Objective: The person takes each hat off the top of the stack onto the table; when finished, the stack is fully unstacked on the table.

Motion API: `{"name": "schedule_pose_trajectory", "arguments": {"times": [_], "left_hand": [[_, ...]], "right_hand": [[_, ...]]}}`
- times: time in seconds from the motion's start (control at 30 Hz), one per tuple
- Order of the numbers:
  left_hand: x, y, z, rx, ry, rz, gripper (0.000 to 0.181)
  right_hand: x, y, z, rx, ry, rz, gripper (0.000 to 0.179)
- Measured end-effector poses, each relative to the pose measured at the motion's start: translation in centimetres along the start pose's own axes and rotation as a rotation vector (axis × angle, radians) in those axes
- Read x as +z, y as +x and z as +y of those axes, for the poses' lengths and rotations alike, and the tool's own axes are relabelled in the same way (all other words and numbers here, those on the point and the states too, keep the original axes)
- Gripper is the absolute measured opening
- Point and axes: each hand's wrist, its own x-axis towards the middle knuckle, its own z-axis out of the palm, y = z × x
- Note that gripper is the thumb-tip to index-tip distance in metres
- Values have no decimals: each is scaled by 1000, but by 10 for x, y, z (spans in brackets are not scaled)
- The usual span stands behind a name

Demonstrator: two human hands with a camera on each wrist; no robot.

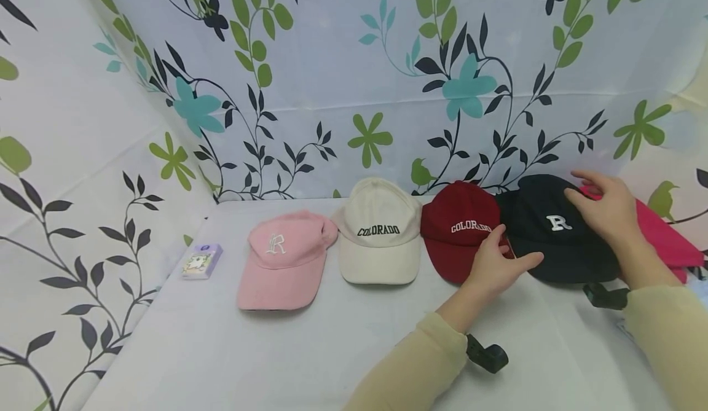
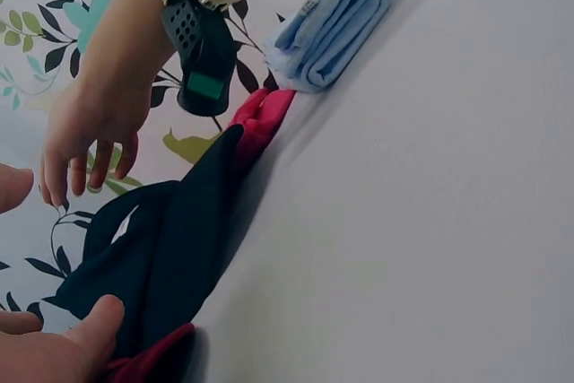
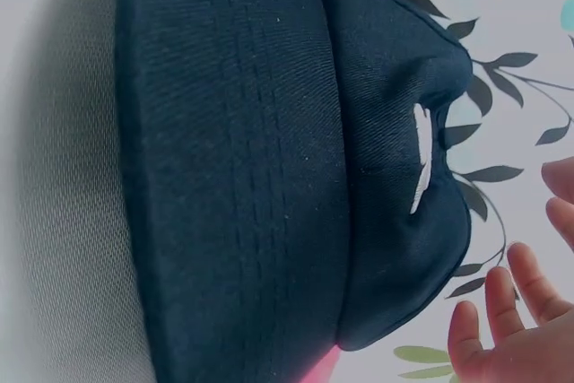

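A black cap [image 1: 544, 214] with a white letter R lies on the white table between my two hands, its brim toward me. My right hand [image 1: 605, 205] is at its right side, fingers spread and thumb over the crown. At its left, my left hand [image 1: 495, 266] has thumb and fingers apart, overlapping the brim of the dark red COLORADO cap [image 1: 456, 205] in the head view. In the right wrist view the fingers [image 3: 502, 311] stand apart from the black cap. Bright pink fabric [image 1: 658, 236] shows behind the black cap, partly hidden.
Left of the red cap lie a cream COLORADO cap [image 1: 378, 208] and a light pink cap [image 1: 287, 245]. A small lilac box [image 1: 201, 262] stands at the far left. A folded light-blue cloth [image 2: 336, 29] lies past the pink fabric. A leaf-patterned curtain [image 1: 332, 73] borders the table.
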Motion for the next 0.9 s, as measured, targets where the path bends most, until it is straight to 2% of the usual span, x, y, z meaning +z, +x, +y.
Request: {"name": "schedule_pose_trajectory", "arguments": {"times": [0.27,0.57,0.9], "left_hand": [[-21,-5,5,64,-128,-33,71],[-42,-8,5,110,-170,-53,70],[-66,-14,4,161,-211,-90,71]], "right_hand": [[1,-5,-11,-30,-6,-28,60],[3,-13,-10,-75,-37,-40,61],[6,-22,-6,-140,-93,-106,66]]}}
